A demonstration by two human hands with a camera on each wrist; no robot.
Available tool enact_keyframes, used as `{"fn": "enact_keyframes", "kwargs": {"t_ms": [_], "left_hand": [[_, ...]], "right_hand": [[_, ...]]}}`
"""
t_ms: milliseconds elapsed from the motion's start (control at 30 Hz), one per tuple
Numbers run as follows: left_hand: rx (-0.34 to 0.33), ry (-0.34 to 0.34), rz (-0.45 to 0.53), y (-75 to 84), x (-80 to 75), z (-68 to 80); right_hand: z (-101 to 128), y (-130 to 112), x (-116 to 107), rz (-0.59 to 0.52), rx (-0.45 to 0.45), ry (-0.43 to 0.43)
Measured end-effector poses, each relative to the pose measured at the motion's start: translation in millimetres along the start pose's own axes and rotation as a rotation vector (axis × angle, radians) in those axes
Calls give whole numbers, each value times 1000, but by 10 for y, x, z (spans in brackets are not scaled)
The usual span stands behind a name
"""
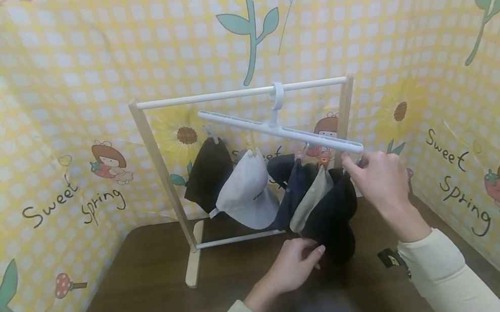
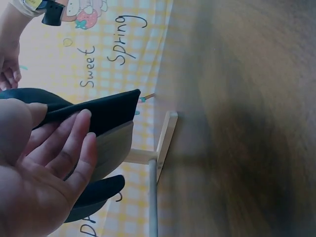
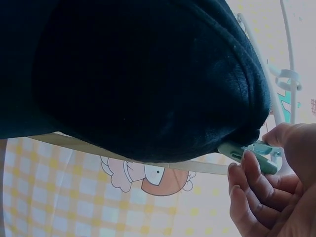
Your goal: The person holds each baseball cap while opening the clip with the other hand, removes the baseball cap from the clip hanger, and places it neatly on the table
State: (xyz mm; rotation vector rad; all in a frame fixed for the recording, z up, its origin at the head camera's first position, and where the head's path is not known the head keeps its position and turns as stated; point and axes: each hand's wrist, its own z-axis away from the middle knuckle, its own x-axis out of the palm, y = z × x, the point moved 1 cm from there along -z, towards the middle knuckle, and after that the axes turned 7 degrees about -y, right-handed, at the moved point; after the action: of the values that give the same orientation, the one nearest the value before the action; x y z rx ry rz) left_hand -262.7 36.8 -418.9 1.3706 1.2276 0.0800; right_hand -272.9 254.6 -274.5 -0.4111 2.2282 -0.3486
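Yellow checked backdrop printed with flowers and "Sweet Spring" closes in a dark wooden tabletop (image 1: 145,289), where a small wooden rack (image 1: 153,151) with a white rail carries a white clip hanger (image 1: 274,128). Several caps hang from its clips: a black one at the far left, a grey cap (image 1: 246,192), a navy and a beige one, and nearest the hands a black cap (image 1: 332,218).

The right hand (image 1: 377,175) is up at the hanger's right end; in the right wrist view its fingers (image 3: 249,180) curl about a green clip (image 3: 242,150) that bites the black cap's edge. The left hand (image 1: 295,263) is below, thumb and fingers pinching the cap's brim (image 2: 98,111).

Judging by this, the step in hand is working the black cap at its clip, whether going on or coming off I cannot tell. The next move calls for squeezing the clip steadily while the lower hand bears the cap's weight, so the tilted hanger does not swing and disturb its neighbours.
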Motion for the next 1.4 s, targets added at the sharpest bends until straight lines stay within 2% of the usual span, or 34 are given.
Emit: {"fn": "enact_keyframes", "kwargs": {"t_ms": [200, 500, 800, 1100, 1400], "left_hand": [[-5, 58, 54, -1, 50, -25], [-15, 95, 83, 17, 74, -46], [-29, 96, 79, 22, 63, -47], [-35, 125, 71, 26, 30, -52], [-33, 95, 70, 48, 54, -70]], "right_hand": [[5, 10, -3, 3, -5, -2], [8, -10, -22, 6, 2, -12], [14, -12, 17, 56, 21, -8], [-13, 4, 66, 55, 6, 66], [12, 3, 77, 61, -11, 105]]}}
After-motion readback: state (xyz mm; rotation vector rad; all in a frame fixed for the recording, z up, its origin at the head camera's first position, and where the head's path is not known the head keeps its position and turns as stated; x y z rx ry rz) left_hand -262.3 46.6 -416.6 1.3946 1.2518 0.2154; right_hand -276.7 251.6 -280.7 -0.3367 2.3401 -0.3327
